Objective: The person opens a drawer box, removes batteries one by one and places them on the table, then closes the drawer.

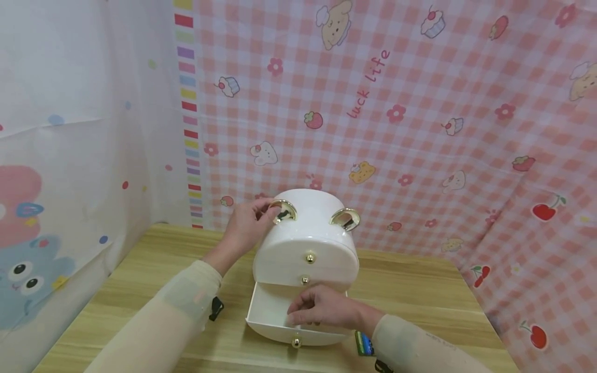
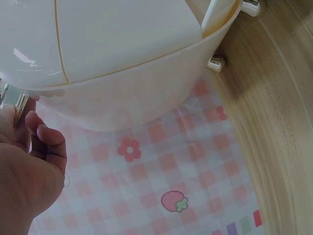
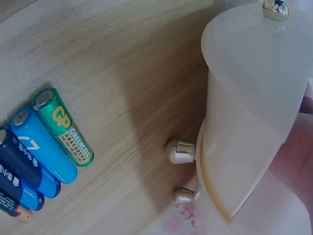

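Note:
A white rounded storage box (image 1: 308, 207) with two gold ear-shaped rings stands on the table. My left hand (image 1: 248, 224) pinches the left gold ear (image 1: 290, 206) between thumb and fingers. Below, the bottom drawer (image 1: 268, 305) is pulled out, with a gold knob (image 1: 296, 342) on its front. Inside it, just behind the front panel, my right hand (image 1: 322, 308) reaches down with bent fingers; whether they pinch something I cannot tell. In the right wrist view, the drawer front (image 3: 259, 54) hides most of that hand.
Several batteries lie side by side on the table right of the drawer, among them a green one (image 3: 63, 128) and a light blue one (image 3: 45, 146). Gold feet (image 3: 182, 152) support the box. A pink checked cloth (image 1: 420, 171) hangs close behind it on the wooden tabletop (image 1: 420, 295).

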### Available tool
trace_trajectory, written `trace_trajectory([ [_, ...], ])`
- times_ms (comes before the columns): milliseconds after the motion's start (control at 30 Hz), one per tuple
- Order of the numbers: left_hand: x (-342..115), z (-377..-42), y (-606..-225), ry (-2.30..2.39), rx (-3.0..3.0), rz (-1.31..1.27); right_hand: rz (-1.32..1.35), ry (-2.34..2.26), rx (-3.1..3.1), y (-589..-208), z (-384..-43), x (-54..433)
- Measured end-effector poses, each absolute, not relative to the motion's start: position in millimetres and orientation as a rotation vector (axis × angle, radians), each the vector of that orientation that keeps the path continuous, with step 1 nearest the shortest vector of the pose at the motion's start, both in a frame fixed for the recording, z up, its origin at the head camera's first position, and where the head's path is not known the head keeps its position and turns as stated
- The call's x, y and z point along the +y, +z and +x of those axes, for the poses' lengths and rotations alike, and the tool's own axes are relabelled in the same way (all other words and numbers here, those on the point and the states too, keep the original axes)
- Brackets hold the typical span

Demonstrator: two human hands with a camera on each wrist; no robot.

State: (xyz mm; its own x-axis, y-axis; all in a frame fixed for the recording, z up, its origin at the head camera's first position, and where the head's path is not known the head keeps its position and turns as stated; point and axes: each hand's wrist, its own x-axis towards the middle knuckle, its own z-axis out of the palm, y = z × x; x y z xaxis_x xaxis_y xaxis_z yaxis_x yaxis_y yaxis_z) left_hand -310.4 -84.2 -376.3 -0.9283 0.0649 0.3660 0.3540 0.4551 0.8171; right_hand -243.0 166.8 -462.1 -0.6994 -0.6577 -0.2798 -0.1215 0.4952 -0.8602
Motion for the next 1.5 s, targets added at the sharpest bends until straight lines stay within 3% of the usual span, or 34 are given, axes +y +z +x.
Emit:
trace_trajectory([
  [1500,-84,-311,-377,-1.442,-2.408,-0.387,-0.675,-1.287,2.122,-442,-232,183],
])
